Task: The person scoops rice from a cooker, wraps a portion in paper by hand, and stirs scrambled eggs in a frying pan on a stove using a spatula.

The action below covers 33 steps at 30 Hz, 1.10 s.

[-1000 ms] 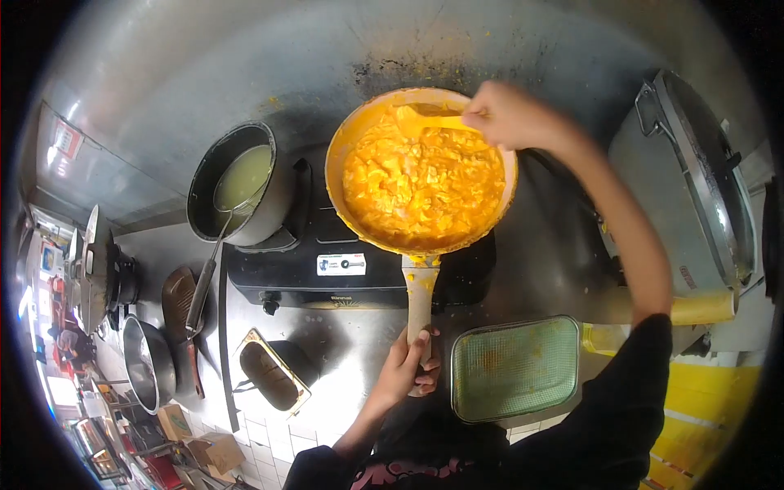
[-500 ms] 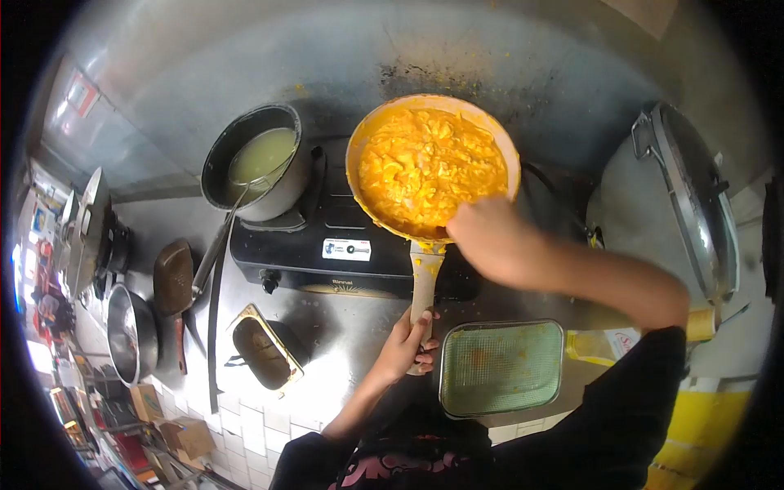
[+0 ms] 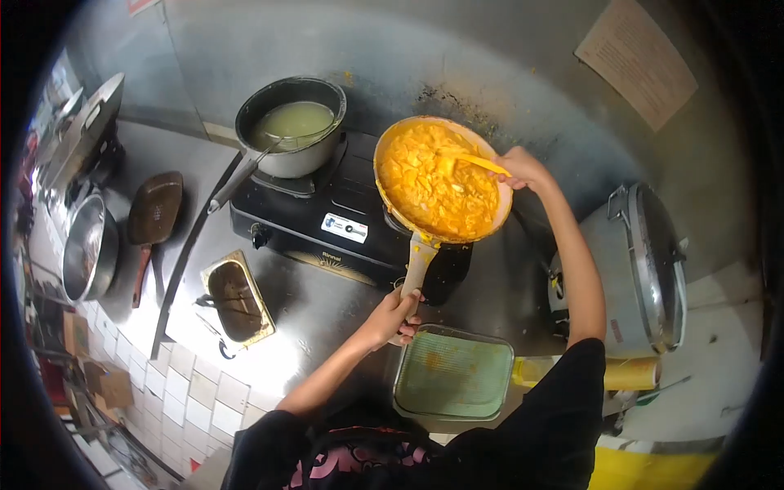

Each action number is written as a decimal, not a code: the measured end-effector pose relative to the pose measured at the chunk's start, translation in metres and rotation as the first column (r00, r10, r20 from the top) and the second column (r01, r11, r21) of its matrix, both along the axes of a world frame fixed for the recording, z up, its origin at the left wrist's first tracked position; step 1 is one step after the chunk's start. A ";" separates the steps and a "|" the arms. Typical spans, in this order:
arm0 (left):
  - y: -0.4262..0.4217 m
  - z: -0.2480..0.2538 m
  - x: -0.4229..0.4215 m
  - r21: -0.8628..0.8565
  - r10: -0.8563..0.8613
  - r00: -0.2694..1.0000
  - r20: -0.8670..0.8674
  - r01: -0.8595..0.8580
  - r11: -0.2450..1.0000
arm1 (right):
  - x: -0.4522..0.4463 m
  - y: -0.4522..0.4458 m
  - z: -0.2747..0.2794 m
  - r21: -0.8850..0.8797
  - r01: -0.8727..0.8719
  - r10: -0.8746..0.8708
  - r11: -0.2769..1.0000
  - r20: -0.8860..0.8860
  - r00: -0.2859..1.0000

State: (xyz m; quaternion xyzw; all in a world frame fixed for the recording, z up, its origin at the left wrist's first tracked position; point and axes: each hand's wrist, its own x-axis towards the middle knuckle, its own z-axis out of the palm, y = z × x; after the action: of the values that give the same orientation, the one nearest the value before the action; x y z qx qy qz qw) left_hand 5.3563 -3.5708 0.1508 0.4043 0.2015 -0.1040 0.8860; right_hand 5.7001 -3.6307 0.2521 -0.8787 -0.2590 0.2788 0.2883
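Note:
My left hand [image 3: 392,320] is closed around the beige handle [image 3: 418,265] of a frying pan [image 3: 503,202]. The pan is over the right side of a black gas stove and looks slightly tipped; whether it rests on the burner is hard to tell. Chunky orange-yellow food, like scrambled egg [image 3: 429,186], fills it. At the pan's far right rim, my right hand [image 3: 523,169] grips a yellow spatula [image 3: 483,162], whose blade is partly sunk in the food.
On the stove's [image 3: 322,245] left burner, a dark pot [image 3: 298,162] holds pale green liquid and a strainer [image 3: 237,184]. Nearer stand a green-looking glass tray [image 3: 453,376] and a metal container [image 3: 265,314]. A square pan [image 3: 155,208] lies left; a large lidded pot [image 3: 608,261] stands right.
My right hand has moved from the pan's near edge to its far right side, bringing the yellow spatula into view. My left hand keeps hold of the handle. The camera view has shifted.

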 end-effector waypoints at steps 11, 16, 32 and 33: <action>0.000 -0.012 0.000 0.004 -0.004 0.999 0.046 0.004 1.000 | -0.070 -0.051 0.060 -0.173 -0.193 0.256 0.966 0.750 0.610; -0.001 -0.009 0.000 -0.026 0.031 0.998 0.054 -0.030 0.999 | -0.093 -0.056 0.014 -0.337 -0.129 0.355 0.933 0.796 0.490; -0.001 -0.008 -0.002 -0.016 0.022 0.998 0.055 -0.022 1.000 | -0.091 -0.100 0.006 -0.126 -0.013 0.102 0.992 0.736 0.669; 0.000 -0.006 -0.002 -0.010 0.023 0.999 0.033 -0.022 1.000 | -0.083 -0.101 -0.003 -0.065 -0.008 0.054 0.998 0.753 0.656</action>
State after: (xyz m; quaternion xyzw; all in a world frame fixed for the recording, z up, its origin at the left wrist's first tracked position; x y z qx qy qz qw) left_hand 5.3540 -3.5710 0.1449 0.3997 0.1907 -0.0882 0.8923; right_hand 5.6166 -3.7316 0.2495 -0.9184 -0.3621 -0.0985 0.1255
